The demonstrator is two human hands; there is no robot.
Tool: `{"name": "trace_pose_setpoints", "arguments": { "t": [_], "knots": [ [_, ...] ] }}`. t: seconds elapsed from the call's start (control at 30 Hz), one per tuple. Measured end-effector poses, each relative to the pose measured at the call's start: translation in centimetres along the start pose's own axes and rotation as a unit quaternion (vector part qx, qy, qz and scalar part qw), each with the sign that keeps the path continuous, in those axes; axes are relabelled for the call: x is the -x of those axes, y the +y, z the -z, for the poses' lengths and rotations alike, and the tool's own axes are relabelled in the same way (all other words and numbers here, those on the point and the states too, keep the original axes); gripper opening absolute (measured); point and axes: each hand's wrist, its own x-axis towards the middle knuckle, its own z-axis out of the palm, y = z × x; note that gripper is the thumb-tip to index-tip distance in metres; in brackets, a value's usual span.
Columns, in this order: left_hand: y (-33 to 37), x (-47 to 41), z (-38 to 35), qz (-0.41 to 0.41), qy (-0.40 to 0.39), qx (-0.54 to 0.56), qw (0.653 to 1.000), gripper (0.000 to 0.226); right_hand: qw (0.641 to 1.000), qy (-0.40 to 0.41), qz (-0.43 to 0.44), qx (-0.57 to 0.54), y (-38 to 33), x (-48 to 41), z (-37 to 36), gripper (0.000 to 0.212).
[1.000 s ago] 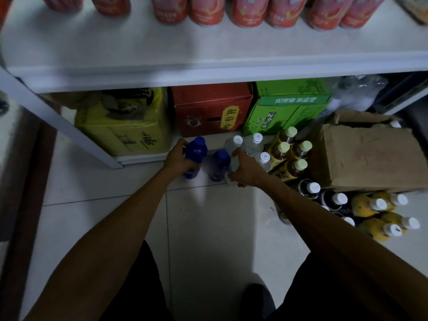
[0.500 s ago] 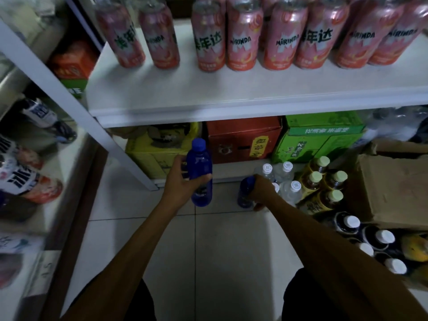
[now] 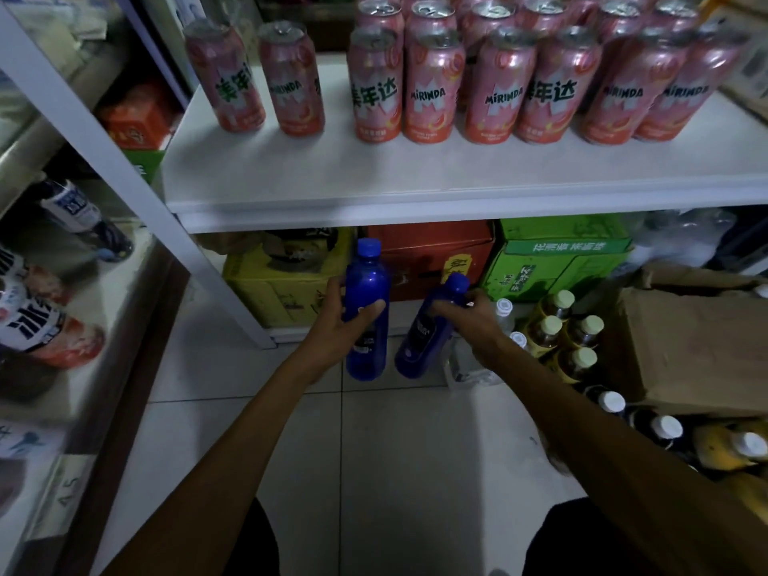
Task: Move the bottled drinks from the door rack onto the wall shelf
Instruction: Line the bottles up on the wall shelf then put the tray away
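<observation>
Two blue bottles held, one in each hand

Two glossy blue plastic bottles with blue screw caps are held above the pale tiled floor (image 3: 374,451), below the white shelf (image 3: 415,189). The left hand (image 3: 340,326) wraps around the upright left bottle (image 3: 368,284) at mid-body. The right hand (image 3: 469,318) is closed around the neck of the right bottle (image 3: 419,342), which tilts to the right. At least a dozen smooth pink Mirinda cans (image 3: 428,85) stand on the shelf. Three cardboard cartons sit beneath: yellow (image 3: 270,288), red (image 3: 432,251), green (image 3: 557,255). Five cream-capped tea bottles (image 3: 552,330) cluster at right.
</observation>
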Motion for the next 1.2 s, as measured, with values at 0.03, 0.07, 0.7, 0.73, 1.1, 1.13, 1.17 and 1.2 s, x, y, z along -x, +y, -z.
{"name": "trace_pose_setpoints", "arguments": {
  "t": [0.03, 0.07, 0.7, 0.73, 1.1, 1.13, 1.17, 1.2],
  "knots": [
    [0.3, -0.1, -0.4, 0.0, -0.009, 0.006, 1.0, 0.047, 0.999, -0.005, 0.002, -0.051, -0.9, 0.4, 0.3, 0.063],
    [0.5, -0.2, -0.8, 0.003, -0.015, 0.018, 1.0, 0.045, 0.997, -0.01, 0.009, -0.078, -1.8, 0.8, 0.5, 0.074],
    [1.7, 0.4, -2.8, 0.083, -0.004, 0.158, 0.984, 0.068, 0.993, -0.119, -0.001, -0.019, -5.3, 4.1, 0.6, 0.037],
    [1.8, 0.6, -2.9, 0.086, 0.002, 0.146, 0.986, 0.073, 0.993, -0.121, -0.003, -0.002, -5.3, 4.3, 0.7, 0.042],
    [6.7, 9.4, -5.8, 0.152, 0.092, 0.091, 0.98, 0.065, 0.997, -0.018, -0.055, 0.049, -5.8, 11.9, 2.1, 0.078],
    [7.6, 10.4, -5.8, 0.164, 0.083, 0.087, 0.979, 0.064, 0.997, -0.012, -0.065, 0.051, -6.1, 13.1, 2.4, 0.079],
    [8.5, 11.4, -5.8, 0.171, 0.072, 0.079, 0.979, 0.063, 0.996, -0.003, -0.076, 0.051, -6.7, 14.4, 2.6, 0.079],
    [9.5, 12.2, -5.7, 0.173, 0.061, 0.071, 0.981, 0.062, 0.995, 0.005, -0.084, 0.05, -7.4, 15.5, 3.0, 0.08]
  ]
}}
